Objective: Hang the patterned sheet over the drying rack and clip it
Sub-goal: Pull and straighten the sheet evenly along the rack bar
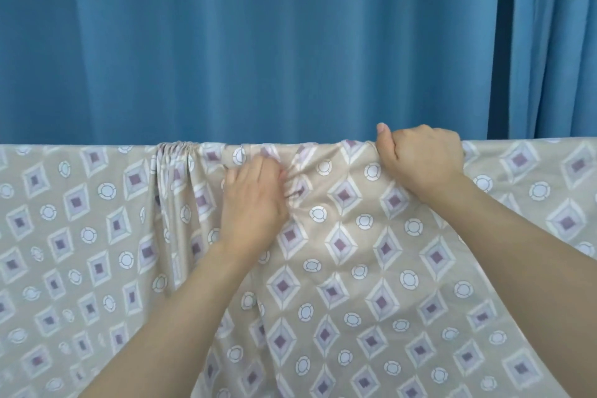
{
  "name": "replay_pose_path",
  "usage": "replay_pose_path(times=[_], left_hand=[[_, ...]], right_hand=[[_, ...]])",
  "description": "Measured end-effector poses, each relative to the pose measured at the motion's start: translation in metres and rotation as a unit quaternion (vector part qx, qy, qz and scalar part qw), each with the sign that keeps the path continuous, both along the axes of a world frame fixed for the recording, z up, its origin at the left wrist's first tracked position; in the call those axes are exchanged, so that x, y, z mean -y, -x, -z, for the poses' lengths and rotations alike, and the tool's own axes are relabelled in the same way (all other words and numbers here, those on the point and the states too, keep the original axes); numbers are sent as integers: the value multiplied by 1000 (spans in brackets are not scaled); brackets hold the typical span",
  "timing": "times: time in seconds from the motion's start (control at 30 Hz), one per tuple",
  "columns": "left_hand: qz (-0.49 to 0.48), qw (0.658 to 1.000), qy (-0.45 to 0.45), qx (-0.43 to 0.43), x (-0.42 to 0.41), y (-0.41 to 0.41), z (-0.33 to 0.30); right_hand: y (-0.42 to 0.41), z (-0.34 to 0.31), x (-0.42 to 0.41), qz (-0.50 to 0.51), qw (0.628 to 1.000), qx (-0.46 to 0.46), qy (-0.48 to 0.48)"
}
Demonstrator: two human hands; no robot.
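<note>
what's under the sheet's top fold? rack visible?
No. The patterned sheet covers whatever it hangs over; no rack shows. Both hands grip it: left hand bunching fabric, right hand at the top edge.

Lighting: bright, even, diffuse; no hard shadows; faint soft shading under the forearms on the beige diamond-and-circle patterned cotton sheet [355,268]; no glare; mild sheen on fabric folds; focus slightly soft throughout; pleated blue fabric curtain [284,42] evenly lit; slight wide-angle bowing at edges.
</note>
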State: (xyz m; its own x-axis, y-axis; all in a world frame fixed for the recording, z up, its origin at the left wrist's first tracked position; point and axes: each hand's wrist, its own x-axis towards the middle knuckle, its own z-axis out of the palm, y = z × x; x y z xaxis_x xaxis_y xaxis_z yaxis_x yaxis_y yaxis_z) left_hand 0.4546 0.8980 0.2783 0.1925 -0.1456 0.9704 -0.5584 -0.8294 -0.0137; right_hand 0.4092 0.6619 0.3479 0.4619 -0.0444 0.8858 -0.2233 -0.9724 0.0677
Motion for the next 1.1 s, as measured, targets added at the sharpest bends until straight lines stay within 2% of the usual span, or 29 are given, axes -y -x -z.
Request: replay_pose_path(times=[0.07, 0.13, 0.2, 0.23, 0.33, 0.43, 0.5, 0.57, 0.7, 0.87, 0.93, 1.0, 1.1], left_hand=[[38, 999, -15, -27, -10, 3, 0], [59, 996, 60, -13, -20, 12, -12], [1, 984, 177, -29, -35, 15, -28], [-53, 974, 210, -65, -43, 13, -35], [-147, 952, 221, -151, -60, 6, -42], [-174, 950, 231, -114, -70, 3, -46], [-158, 955, 227, -105, -76, -1, -50], [-158, 962, 197, -101, -79, -5, -50], [-133, 982, 123, -57, -80, -10, -37], [-117, 988, 22, -97, -97, -10, -44], [-122, 986, 21, -114, -102, -6, -54], [-120, 981, 113, -102, -120, -5, -67], [-129, 940, 305, -83, -158, -4, -82]], right_hand=[[1, 1, 1, -6, 1000, 2, 0], [0, 1, 0, -13, 1000, 3, 3], [1, -2, -3, -14, 1000, -11, -12], [1, -5, -6, -12, 999, -25, -21], [1, -11, -24, -31, 999, -31, -16], [-1, -16, -63, -132, 990, 13, 48], [-5, -21, -93, -207, 975, 7, 78], [-13, -26, -116, -237, 967, -36, 87], [-35, -18, -133, -194, 970, -122, 81], [-40, -10, -128, -162, 979, -99, 76], [-40, -10, -127, -159, 980, -98, 70], [-39, -8, -127, -164, 980, -95, 64], [-37, -9, -129, -169, 979, -94, 63]])
